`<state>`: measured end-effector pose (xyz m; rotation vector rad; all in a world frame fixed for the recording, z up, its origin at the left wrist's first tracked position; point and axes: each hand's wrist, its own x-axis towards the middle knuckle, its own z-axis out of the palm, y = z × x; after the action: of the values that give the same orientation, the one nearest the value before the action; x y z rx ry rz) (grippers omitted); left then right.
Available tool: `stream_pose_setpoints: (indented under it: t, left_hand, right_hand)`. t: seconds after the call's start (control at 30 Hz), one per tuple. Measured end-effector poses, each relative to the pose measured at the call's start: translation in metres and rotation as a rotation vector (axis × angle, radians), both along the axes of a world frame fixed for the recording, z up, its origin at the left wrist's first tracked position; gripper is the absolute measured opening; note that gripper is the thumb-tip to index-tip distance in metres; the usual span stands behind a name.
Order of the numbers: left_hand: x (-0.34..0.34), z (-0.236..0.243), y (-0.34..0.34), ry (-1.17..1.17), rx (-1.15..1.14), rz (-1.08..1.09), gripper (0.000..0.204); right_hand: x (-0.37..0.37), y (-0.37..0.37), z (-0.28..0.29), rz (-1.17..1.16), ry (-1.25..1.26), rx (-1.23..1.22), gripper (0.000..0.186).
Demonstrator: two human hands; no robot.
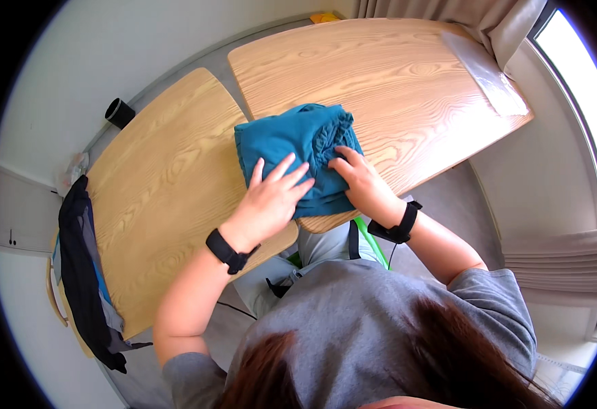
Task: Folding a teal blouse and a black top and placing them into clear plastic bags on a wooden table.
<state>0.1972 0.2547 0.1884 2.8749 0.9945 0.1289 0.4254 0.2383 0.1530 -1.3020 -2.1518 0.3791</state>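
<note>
While the left hand (269, 198) is laid open, fingers spread, on the folded teal cloth (278, 133), its bunched edge (332, 133) is touched by the curled fingers of the right hand (365, 181); whether that edge is pinched cannot be told. The folds are probably being kept flat this way. Both forearms (193, 290) are angled inward. The cloth is set across the left desk (169, 170) and right desk (394, 88); dark clothing (77, 273) is draped far left.

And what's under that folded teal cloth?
It rests across the left table and the right table; anything else beneath the cloth is covered and can't be seen.
</note>
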Motion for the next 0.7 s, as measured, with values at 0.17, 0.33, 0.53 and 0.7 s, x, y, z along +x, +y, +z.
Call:
stream_pose_setpoints:
  t: [0.17,0.33,0.53,0.7]
  left_hand:
    - [0.001,0.016,0.013,-0.247,-0.129,-0.027,0.046]
    - [0.012,0.021,0.018,-0.013,-0.025,0.001,0.078]
    - [0.020,0.011,0.018,0.117,-0.058,0.025,0.078]
    - [0.020,0.005,0.022,0.158,-0.075,0.032,0.076]
  right_hand:
    - [0.028,-0.003,0.013,0.156,-0.118,-0.048,0.059]
    - [0.114,0.021,0.034,0.070,-0.016,-0.055,0.055]
    - [0.311,0.110,0.030,-0.587,-0.164,-0.125,0.046]
    - [0.452,0.174,0.013,-1.057,-0.398,-0.297,0.053]
